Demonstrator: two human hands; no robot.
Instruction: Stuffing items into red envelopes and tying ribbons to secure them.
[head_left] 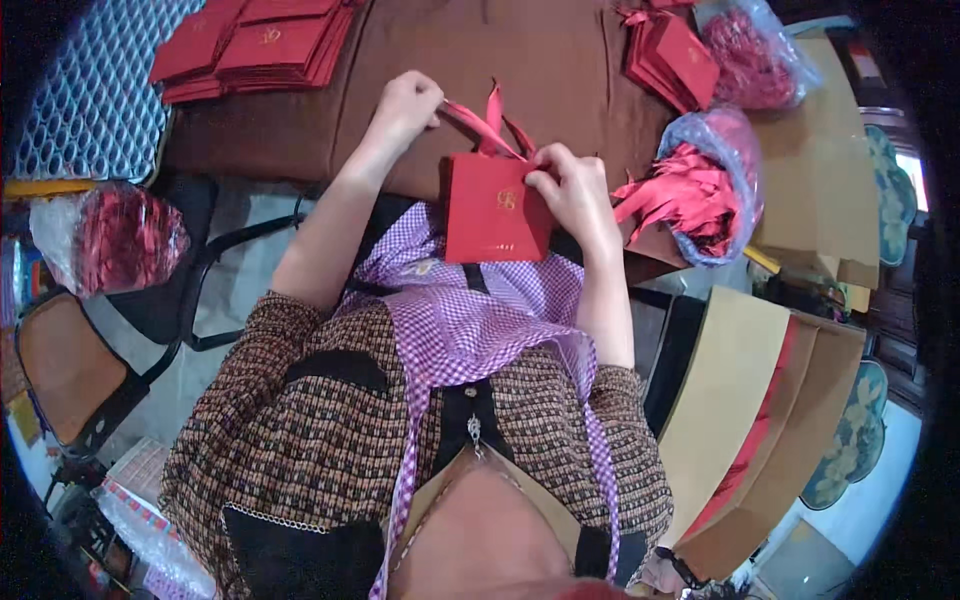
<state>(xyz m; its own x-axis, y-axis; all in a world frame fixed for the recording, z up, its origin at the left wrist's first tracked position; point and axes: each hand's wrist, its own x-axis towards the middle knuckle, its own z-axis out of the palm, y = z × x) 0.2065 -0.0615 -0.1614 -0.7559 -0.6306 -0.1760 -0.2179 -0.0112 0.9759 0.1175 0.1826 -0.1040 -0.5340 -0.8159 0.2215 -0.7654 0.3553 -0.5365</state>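
A flat red gift bag point(480, 215) with a gold emblem lies at the table's near edge, its lower part over my lap. Red ribbon point(482, 124) runs up from its top edge, with one strand standing up in a loop. My left hand point(408, 106) is closed, pinching the ribbon's far-left end and drawing it out taut. At the bag's upper right corner, my right hand point(574, 192) is closed, thumb and fingers gripping at the bag's edge by the ribbon. Whether those fingers also pinch a ribbon strand is hidden.
Stacked red bags point(270, 45) lie at the far left, and more with ribbons point(675, 62) at the far right. A plastic bag of loose red ribbons point(695, 190) sits right on the brown-covered table point(480, 50). An open cardboard box point(740, 400) stands lower right; a chair point(75, 370) is left.
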